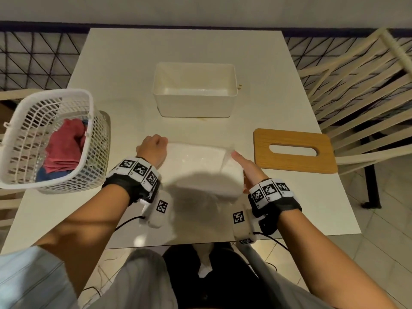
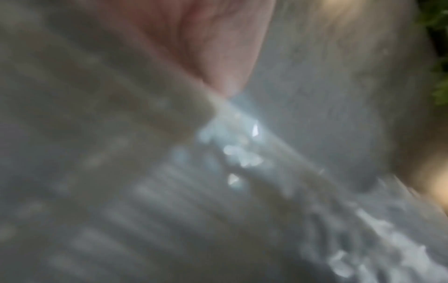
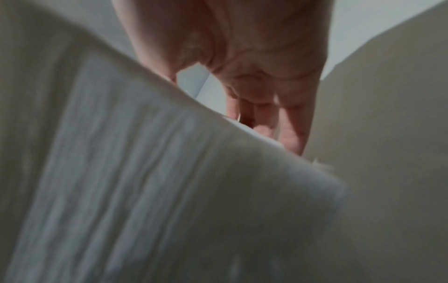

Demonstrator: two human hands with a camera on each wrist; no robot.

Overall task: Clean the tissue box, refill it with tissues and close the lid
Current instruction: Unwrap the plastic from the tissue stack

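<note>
The open white tissue box (image 1: pixel 194 105) stands empty at the table's middle. Its wooden lid (image 1: pixel 294 161), with a slot, lies flat to the right. Nearer me, a white tissue pack (image 1: pixel 200 161) in clear plastic wrap is held between both hands. My left hand (image 1: pixel 153 150) is curled into a fist on the pack's left end; the left wrist view shows only blurred, shiny wrap (image 2: pixel 230 153). My right hand (image 1: pixel 243 166) holds the right end with the thumb on top. Its fingers (image 3: pixel 290 124) reach down behind the stacked tissues (image 3: pixel 145 172).
A white mesh basket (image 1: pixel 88 139) with a red cloth (image 1: pixel 64 150) sits at the table's left edge. Small crumbs (image 1: pixel 239 86) lie beside the box. A slatted chair (image 1: pixel 356 85) stands to the right. Bare tabletop (image 1: pixel 66 208) lies at the near left.
</note>
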